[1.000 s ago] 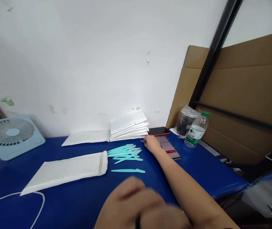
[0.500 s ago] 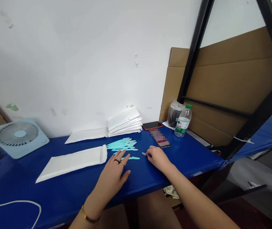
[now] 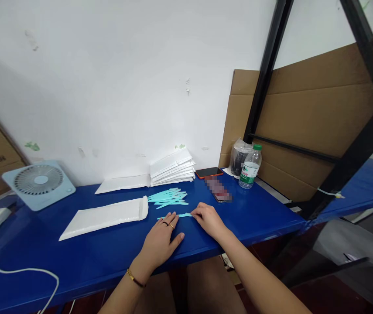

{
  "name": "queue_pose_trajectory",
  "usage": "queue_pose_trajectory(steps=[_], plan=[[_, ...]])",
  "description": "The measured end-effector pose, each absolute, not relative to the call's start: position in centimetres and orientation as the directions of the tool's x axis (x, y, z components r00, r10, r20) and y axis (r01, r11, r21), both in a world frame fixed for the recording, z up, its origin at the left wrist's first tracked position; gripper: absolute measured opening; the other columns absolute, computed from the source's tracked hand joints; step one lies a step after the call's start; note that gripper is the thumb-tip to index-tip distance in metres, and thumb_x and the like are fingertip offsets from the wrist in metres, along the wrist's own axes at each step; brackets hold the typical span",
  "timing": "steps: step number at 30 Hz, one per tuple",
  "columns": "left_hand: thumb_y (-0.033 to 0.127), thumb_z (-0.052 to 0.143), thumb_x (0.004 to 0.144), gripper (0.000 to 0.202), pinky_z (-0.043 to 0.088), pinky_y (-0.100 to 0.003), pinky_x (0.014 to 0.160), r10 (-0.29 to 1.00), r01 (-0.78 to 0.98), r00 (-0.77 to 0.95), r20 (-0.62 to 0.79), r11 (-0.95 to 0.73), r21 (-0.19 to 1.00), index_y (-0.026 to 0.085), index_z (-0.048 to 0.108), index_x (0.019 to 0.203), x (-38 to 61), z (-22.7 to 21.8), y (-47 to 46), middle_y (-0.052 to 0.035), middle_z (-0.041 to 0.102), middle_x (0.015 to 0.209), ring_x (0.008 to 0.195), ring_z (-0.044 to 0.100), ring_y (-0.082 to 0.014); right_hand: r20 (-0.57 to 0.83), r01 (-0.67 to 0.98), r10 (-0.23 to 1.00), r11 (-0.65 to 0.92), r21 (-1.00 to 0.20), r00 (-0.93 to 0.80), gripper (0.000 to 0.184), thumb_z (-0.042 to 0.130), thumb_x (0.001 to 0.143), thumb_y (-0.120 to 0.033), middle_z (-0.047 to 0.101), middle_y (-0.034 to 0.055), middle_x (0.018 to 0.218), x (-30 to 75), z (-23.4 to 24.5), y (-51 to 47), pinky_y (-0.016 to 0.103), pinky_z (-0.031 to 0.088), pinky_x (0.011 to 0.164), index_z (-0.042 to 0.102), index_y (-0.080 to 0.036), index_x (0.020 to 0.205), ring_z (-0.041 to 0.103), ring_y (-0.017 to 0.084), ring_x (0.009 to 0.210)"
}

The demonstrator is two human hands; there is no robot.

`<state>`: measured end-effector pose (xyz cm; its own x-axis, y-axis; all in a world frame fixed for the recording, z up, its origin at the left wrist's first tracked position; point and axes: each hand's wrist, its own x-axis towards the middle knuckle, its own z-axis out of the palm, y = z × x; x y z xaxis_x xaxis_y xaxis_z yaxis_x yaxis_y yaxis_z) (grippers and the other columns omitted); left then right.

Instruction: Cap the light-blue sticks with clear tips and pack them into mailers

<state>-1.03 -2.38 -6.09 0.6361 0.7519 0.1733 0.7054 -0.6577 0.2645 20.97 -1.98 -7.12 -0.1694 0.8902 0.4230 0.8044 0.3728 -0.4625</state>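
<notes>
A slim turquoise eyebrow razor (image 3: 184,215) lies crosswise on the blue table in front of me. My left hand (image 3: 160,239) rests flat over its left part, fingers stretched out, pressing it to the surface. With thumb and fingers pinched, my right hand (image 3: 208,219) is at the razor's right end; the small clear cap in that pinch is hidden by the fingertips. Just beyond, several similar turquoise razors (image 3: 169,197) are fanned out in a loose pile. To their left is a white padded mailer (image 3: 106,218) with its flap end towards the pile.
Behind stand a stack of white mailers (image 3: 172,168) and a single mailer (image 3: 122,183). Two phones, one an orange-edged phone (image 3: 208,172), lie near a water bottle (image 3: 251,168) and a bagged dark item (image 3: 237,159). A blue fan (image 3: 40,183) and white cable (image 3: 19,270) are left.
My right hand has moved slightly left, bringing the small clear cap to the razor's right end. My left hand has settled flatter on the razor. The view has turned slightly left.
</notes>
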Motion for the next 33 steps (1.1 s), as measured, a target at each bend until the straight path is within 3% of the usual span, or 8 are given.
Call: queue_pose_trajectory(steps=[4, 8, 12, 15, 20, 23, 27, 33], plan=[[0.062, 0.033, 0.080, 0.067, 0.023, -0.040, 0.105, 0.740, 0.693, 0.665, 0.101, -0.662, 0.286, 0.024, 0.031, 0.136, -1.3, -4.5, 0.7, -0.0093, 0.037, 0.139, 0.129, 0.031, -0.0244, 0.426, 0.792, 0.889, 0.379, -0.479, -0.168, 0.022, 0.048, 0.082, -0.014, 0.061, 0.0027, 0.082, 21.1, -7.2, -2.0, 0.023, 0.045, 0.072, 0.069, -0.022, 0.084, 0.059, 0.013, 0.075], [0.076, 0.056, 0.047, 0.116, 0.016, -0.050, 0.104, 0.878, 0.867, 0.478, -0.009, -0.470, 0.165, 0.011, 0.024, 0.138, -1.4, -2.4, 7.2, -0.0218, 0.017, 0.144, 0.133, 0.011, -0.0379, 0.445, 0.767, 0.881, 0.396, -0.505, -0.161, 0.024, 0.046, 0.083, -0.014, 0.060, 0.0035, 0.084, 21.0, -7.1, -2.5, 0.023, 0.045, 0.073, 0.068, -0.021, 0.086, 0.058, 0.013, 0.076], [0.074, 0.062, 0.034, 0.128, 0.022, -0.045, 0.103, 0.846, 0.862, 0.502, -0.178, -0.474, 0.179, 0.008, 0.024, 0.137, -0.5, -2.6, 11.5, -0.0225, 0.023, 0.142, 0.131, 0.014, -0.0389, 0.467, 0.767, 0.874, 0.392, -0.508, -0.137, 0.022, 0.045, 0.082, -0.013, 0.058, 0.0039, 0.085, 20.9, -7.2, -2.5, 0.024, 0.045, 0.074, 0.066, -0.020, 0.085, 0.057, 0.014, 0.078], [0.072, 0.063, 0.038, 0.119, 0.027, -0.041, 0.101, 0.780, 0.775, 0.618, -0.104, -0.581, 0.249, 0.011, 0.031, 0.134, 0.4, -3.6, 11.1, -0.0190, 0.031, 0.137, 0.127, 0.022, -0.0368, 0.473, 0.791, 0.875, 0.358, -0.496, -0.100, 0.019, 0.046, 0.081, -0.013, 0.057, 0.0044, 0.085, 21.0, -7.4, -2.2, 0.025, 0.045, 0.071, 0.064, -0.019, 0.083, 0.056, 0.014, 0.076], [0.053, 0.062, 0.058, 0.079, 0.032, -0.038, 0.097, 0.689, 0.648, 0.725, -0.010, -0.677, 0.349, 0.018, 0.042, 0.126, 1.1, -4.4, 7.1, -0.0122, 0.044, 0.123, 0.118, 0.034, -0.0302, 0.454, 0.810, 0.888, 0.320, -0.491, -0.077, 0.014, 0.048, 0.079, -0.016, 0.056, 0.0043, 0.082, 21.1, -7.6, -2.1, 0.027, 0.045, 0.069, 0.062, -0.019, 0.081, 0.055, 0.015, 0.073], [0.042, 0.058, 0.065, 0.064, 0.033, -0.039, 0.095, 0.684, 0.633, 0.727, 0.052, -0.698, 0.334, 0.020, 0.044, 0.124, 1.3, -4.6, 5.4, -0.0109, 0.046, 0.118, 0.111, 0.039, -0.0284, 0.458, 0.838, 0.887, 0.297, -0.458, -0.064, 0.024, 0.053, 0.077, -0.023, 0.056, 0.0074, 0.097, 21.1, -7.2, -2.4, 0.032, 0.044, 0.079, 0.059, -0.021, 0.100, 0.054, 0.020, 0.090], [0.036, 0.054, 0.070, 0.054, 0.034, -0.039, 0.092, 0.676, 0.627, 0.733, 0.082, -0.717, 0.304, 0.023, 0.044, 0.121, 1.4, -5.0, 4.4, -0.0091, 0.047, 0.116, 0.107, 0.041, -0.0264, 0.362, 0.892, 0.921, 0.281, -0.354, -0.146, 0.076, 0.059, 0.070, -0.046, 0.030, 0.0098, 0.139, 20.7, -6.5, -2.1, 0.043, 0.025, 0.102, 0.030, -0.024, 0.136, 0.022, 0.029, 0.129], [0.033, 0.050, 0.074, 0.048, 0.034, -0.038, 0.093, 0.627, 0.573, 0.756, 0.186, -0.773, 0.274, 0.020, 0.044, 0.120, 1.4, -5.5, 3.9, -0.0097, 0.047, 0.116, 0.107, 0.041, -0.0243, 0.099, 0.907, 0.943, 0.333, -0.257, -0.318, 0.063, 0.029, 0.085, -0.054, 0.022, 0.0028, 0.146, 20.1, -6.6, -1.0, 0.053, 0.006, 0.104, 0.014, -0.030, 0.141, 0.010, 0.028, 0.134]])
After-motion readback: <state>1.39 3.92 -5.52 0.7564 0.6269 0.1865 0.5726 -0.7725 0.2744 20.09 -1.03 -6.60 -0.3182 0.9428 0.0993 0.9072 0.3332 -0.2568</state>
